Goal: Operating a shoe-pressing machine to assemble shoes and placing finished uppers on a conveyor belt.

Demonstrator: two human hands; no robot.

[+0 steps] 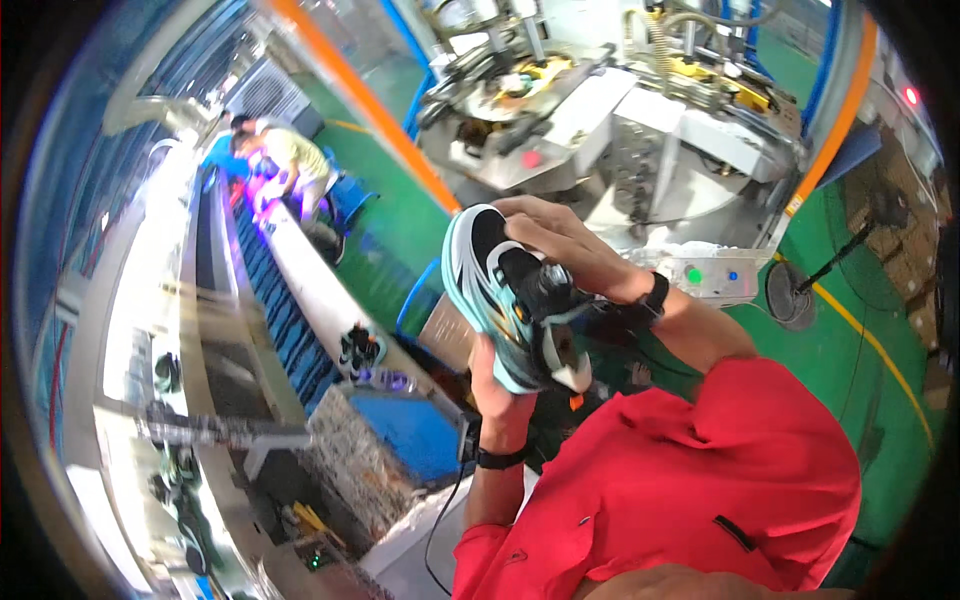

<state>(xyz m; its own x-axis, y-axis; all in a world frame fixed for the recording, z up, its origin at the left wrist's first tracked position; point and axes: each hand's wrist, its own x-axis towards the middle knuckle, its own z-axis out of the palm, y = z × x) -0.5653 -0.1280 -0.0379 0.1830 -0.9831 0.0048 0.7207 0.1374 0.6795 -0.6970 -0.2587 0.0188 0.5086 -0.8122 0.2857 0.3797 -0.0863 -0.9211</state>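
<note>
In front of my chest, I hold up a sneaker (468,275) with a pale mint and white side and black parts. My left hand (500,392) is closed round its lower end, thumb up along the side. Bent over the upper end are the fingers of my right hand (578,245). A dark strapped or laced part (535,288) bulges toward my right wrist. Below it a whitish curved piece (566,362) shows; whether it belongs to the same shoe I cannot tell. Dark bands circle both my wrists.
A machine (560,130) with metal arms stands ahead between orange posts (365,100). At left runs a long conveyor (285,330); a dark shoe (362,347) rests on its near ledge. Further off, people (285,160) bend over the line. A button box (705,275) and a fan (790,295) stand right.
</note>
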